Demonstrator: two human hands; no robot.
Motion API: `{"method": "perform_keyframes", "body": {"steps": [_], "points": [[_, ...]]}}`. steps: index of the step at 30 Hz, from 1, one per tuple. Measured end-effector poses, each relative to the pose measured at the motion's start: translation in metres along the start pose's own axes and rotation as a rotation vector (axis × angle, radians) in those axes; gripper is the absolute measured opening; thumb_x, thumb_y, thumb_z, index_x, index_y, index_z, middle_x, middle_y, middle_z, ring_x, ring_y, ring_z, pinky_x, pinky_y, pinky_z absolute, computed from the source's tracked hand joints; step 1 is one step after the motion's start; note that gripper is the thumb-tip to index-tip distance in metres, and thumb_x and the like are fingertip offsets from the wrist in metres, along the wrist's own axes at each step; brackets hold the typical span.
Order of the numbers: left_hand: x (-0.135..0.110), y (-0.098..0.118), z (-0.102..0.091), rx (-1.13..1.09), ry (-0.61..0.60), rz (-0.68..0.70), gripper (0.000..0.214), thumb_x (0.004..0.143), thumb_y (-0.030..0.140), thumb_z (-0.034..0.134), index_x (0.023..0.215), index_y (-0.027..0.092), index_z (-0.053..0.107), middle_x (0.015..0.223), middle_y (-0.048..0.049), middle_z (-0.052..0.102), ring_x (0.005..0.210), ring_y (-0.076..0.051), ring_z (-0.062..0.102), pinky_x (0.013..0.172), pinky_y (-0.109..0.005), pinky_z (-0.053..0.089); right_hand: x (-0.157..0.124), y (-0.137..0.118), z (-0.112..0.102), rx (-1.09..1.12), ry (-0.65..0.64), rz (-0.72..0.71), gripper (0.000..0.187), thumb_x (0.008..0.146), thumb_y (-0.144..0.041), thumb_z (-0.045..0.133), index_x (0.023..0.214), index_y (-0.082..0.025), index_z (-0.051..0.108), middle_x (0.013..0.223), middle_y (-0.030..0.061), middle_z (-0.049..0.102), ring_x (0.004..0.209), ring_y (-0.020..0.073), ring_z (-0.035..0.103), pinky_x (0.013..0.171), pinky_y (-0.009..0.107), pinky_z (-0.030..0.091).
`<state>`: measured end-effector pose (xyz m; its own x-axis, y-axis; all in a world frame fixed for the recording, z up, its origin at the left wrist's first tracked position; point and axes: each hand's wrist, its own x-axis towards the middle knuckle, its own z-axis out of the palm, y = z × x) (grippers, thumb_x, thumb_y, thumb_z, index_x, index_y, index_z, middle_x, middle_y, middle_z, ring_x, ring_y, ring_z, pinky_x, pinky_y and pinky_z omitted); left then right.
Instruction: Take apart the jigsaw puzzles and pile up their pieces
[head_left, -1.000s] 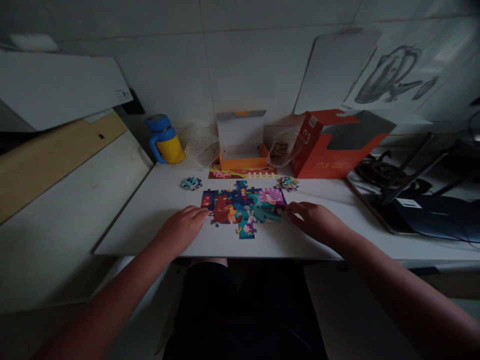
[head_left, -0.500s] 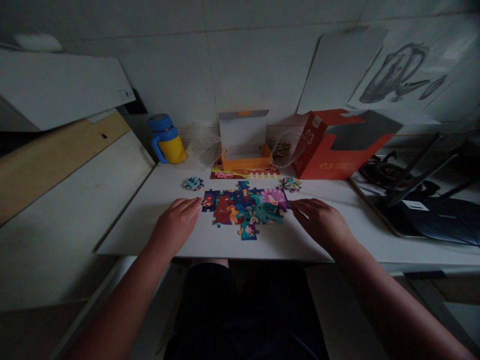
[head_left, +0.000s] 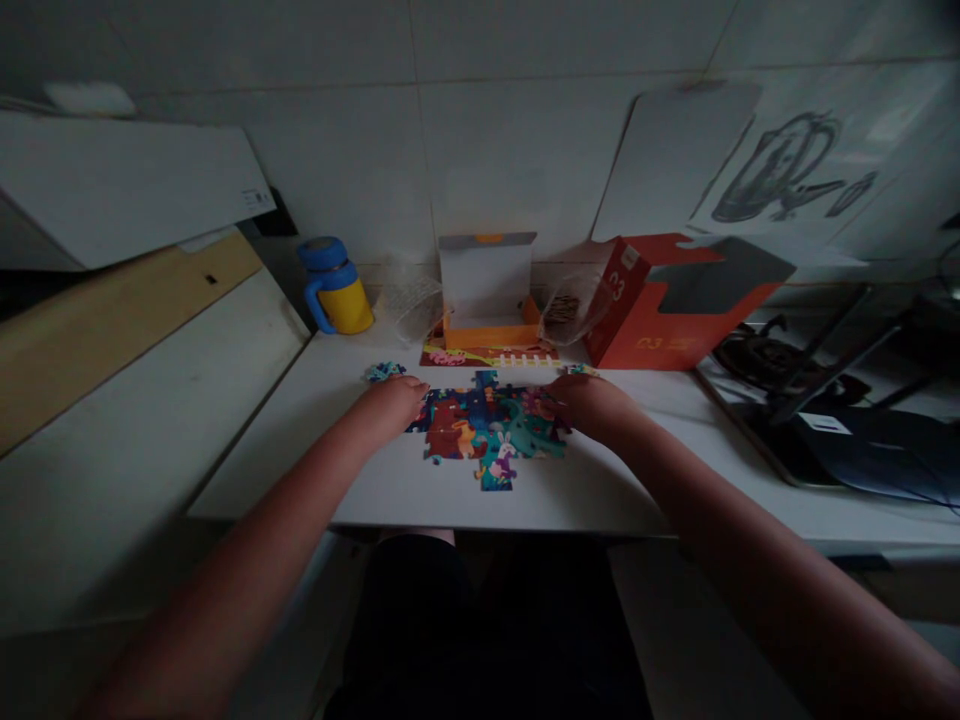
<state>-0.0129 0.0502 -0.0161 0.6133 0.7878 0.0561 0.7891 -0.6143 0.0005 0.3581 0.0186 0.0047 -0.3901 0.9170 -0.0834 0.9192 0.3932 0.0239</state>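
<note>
White table, seen from the head camera: a partly joined animal jigsaw lies flat on it, between two bare hands. The left hand covers part of its far left corner, the right hand its far right; whether either grips a piece, I cannot tell. Small piles of loose pieces sit just beyond both hands. Farther back stands an open orange box.

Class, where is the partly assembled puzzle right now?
In the head view, the puzzle lies centrally on the white table, between the left hand and right hand, nearer the camera than the small orange box.
</note>
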Motion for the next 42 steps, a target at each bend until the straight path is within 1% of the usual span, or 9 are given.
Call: {"method": "perform_keyframes", "body": {"steps": [6,9,13,15,19,23,30,37,42], "points": [[0.008,-0.021,-0.014,-0.100,-0.127,0.024,0.027,0.093,0.030,0.069,0.116,0.018,0.076,0.118,-0.0107,0.077,0.112,-0.025,0.070,0.101,-0.034,0.050,-0.001,0.017,-0.005,0.136,-0.021,-0.153,0.035,0.104,-0.047,0.055,0.091,-0.022,0.076,0.095,0.0079,0.078,0.087,0.0229,0.070,0.079,0.031,0.049],[0.018,-0.026,-0.022,-0.119,-0.180,-0.065,0.038,0.086,0.035,0.076,0.119,0.017,0.073,0.118,-0.0103,0.076,0.108,-0.025,0.070,0.095,-0.031,0.050,0.005,0.027,0.000,0.116,0.023,-0.165,0.027,0.100,-0.043,0.062,0.105,-0.021,0.077,0.105,0.0110,0.078,0.099,0.0270,0.072,0.087,0.034,0.051],[0.032,-0.030,-0.026,-0.187,-0.267,-0.160,0.055,0.079,0.037,0.081,0.129,0.020,0.067,0.121,-0.0079,0.076,0.104,-0.023,0.070,0.087,-0.027,0.050,0.020,0.041,0.011,0.163,0.041,-0.121,0.049,0.093,-0.045,0.072,0.132,-0.016,0.068,0.120,0.0156,0.076,0.107,0.0290,0.072,0.088,0.034,0.052],[0.038,-0.032,-0.028,-0.184,-0.312,-0.189,0.060,0.075,0.039,0.083,0.130,0.020,0.067,0.121,-0.0078,0.076,0.103,-0.023,0.070,0.084,-0.026,0.050,0.029,0.046,0.013,0.184,0.017,-0.098,0.060,0.088,-0.047,0.078,0.136,-0.015,0.065,0.122,0.0164,0.075,0.107,0.0282,0.072,0.087,0.033,0.052],[0.046,-0.034,-0.031,-0.125,-0.377,-0.177,0.050,0.073,0.044,0.084,0.115,0.020,0.074,0.110,-0.0057,0.078,0.098,-0.024,0.070,0.076,-0.027,0.047,0.045,0.047,0.005,0.149,-0.156,-0.061,0.044,0.084,-0.046,0.082,0.118,-0.018,0.076,0.110,0.0109,0.080,0.097,0.0251,0.074,0.077,0.028,0.050],[0.049,-0.034,-0.032,-0.120,-0.405,-0.165,0.043,0.071,0.046,0.083,0.106,0.021,0.077,0.098,-0.0030,0.079,0.088,-0.022,0.069,0.070,-0.027,0.044,0.058,0.040,-0.008,0.085,-0.277,-0.125,0.026,0.082,-0.040,0.083,0.098,-0.020,0.083,0.089,0.0059,0.081,0.082,0.0223,0.073,0.068,0.027,0.045],[0.049,-0.039,-0.027,-0.169,-0.446,-0.177,0.046,0.072,0.049,0.082,0.108,0.020,0.076,0.101,-0.0046,0.078,0.088,-0.022,0.067,0.072,-0.028,0.044,0.062,0.033,-0.016,0.046,-0.252,-0.162,0.026,0.078,-0.036,0.085,0.101,-0.023,0.084,0.096,0.0046,0.082,0.088,0.0225,0.074,0.072,0.027,0.047],[0.044,-0.041,-0.023,-0.238,-0.351,-0.180,0.058,0.068,0.045,0.084,0.118,0.019,0.070,0.111,-0.0065,0.077,0.097,-0.024,0.068,0.075,-0.027,0.047,0.051,0.027,-0.014,0.088,-0.228,-0.012,0.042,0.077,-0.036,0.086,0.114,-0.018,0.077,0.107,0.0093,0.081,0.093,0.0245,0.074,0.072,0.028,0.048],[0.046,-0.039,-0.026,-0.219,-0.414,-0.157,0.049,0.070,0.047,0.081,0.111,0.020,0.074,0.104,-0.0044,0.078,0.092,-0.022,0.068,0.073,-0.026,0.046,0.049,0.028,-0.011,0.080,-0.225,-0.014,0.041,0.081,-0.036,0.084,0.117,-0.017,0.076,0.112,0.0111,0.079,0.098,0.0253,0.074,0.077,0.029,0.049]]}}
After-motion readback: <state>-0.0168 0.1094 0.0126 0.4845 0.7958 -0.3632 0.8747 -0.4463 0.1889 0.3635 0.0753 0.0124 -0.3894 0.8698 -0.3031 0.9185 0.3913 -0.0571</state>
